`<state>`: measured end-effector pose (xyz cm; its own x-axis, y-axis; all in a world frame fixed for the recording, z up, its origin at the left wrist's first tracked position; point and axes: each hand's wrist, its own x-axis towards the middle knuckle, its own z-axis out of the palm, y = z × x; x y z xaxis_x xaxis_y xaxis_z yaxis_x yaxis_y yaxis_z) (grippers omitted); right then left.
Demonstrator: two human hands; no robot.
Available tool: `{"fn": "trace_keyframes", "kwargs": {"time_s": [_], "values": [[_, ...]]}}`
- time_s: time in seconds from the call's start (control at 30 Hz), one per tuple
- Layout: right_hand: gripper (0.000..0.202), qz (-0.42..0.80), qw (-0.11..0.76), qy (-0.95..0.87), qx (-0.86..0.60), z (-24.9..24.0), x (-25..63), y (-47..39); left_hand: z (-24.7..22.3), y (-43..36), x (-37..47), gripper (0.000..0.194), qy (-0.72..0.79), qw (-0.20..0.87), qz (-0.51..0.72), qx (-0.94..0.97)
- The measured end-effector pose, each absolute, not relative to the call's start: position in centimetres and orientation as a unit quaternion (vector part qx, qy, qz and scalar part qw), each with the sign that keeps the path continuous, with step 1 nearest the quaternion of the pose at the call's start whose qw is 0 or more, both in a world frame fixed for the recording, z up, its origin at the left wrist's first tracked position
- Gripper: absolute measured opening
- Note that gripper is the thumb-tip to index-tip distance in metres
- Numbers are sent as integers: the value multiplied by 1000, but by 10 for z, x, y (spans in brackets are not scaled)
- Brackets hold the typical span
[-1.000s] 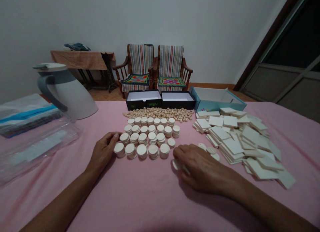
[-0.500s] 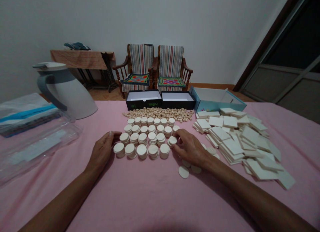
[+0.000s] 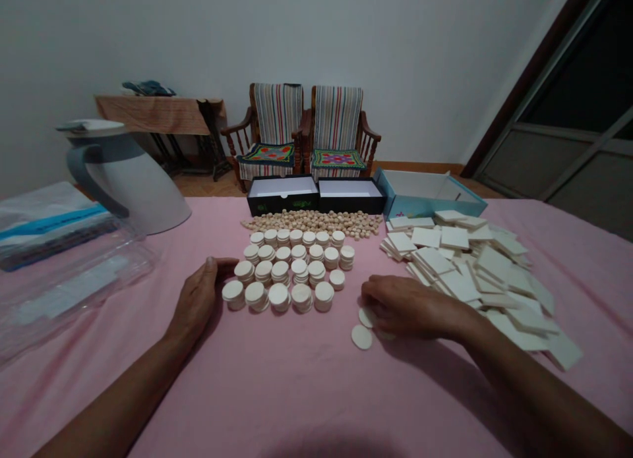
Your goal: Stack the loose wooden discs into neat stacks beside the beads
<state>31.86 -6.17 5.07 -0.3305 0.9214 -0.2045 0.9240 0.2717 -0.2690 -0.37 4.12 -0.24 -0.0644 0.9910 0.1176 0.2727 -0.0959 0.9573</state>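
Note:
Pale round discs stand in several short stacks, set in four rows on the pink cloth. My left hand (image 3: 200,293) rests on its edge at the left end of the rows, fingers extended beside a stack (image 3: 244,271), holding nothing. To the right, my right hand (image 3: 403,306) is over some loose discs, its fingers bent together and pointing down; what they hold, if anything, is hidden. One loose disc (image 3: 361,337) lies flat just in front of it. A low stack (image 3: 337,279) ends the second row from the front.
Small wooden beads (image 3: 311,223) lie behind the stacks, before two black boxes (image 3: 283,204) and a light blue box (image 3: 435,204). Square white tiles (image 3: 459,283) are heaped at right. A grey-white jug (image 3: 143,188) and clear plastic packaging (image 3: 79,286) are at left.
My right hand has let go of the low stack at the end of the second row and moved right and nearer, onto the loose discs. My left hand has stayed in place.

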Motion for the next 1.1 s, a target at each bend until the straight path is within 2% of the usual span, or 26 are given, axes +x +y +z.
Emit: {"fn": "trace_keyframes", "kwargs": {"time_s": [0.13,0.33,0.5,0.6,0.8,1.1], "values": [[22,-158,9,816,556,44,312,-68,0,40,-3,56,552,381,483,564],[16,-111,-45,794,595,29,304,-58,0,41,-3,57,564,366,475,568],[16,-144,-52,782,604,24,310,-52,-2,41,-3,57,561,376,475,564],[19,-147,-104,776,604,24,310,-49,-2,41,-2,57,559,379,474,565],[27,-115,-274,773,560,23,298,-39,-3,42,-4,55,557,377,472,570],[24,-114,-306,772,545,13,293,-32,-1,40,-2,54,551,381,473,572]]}}
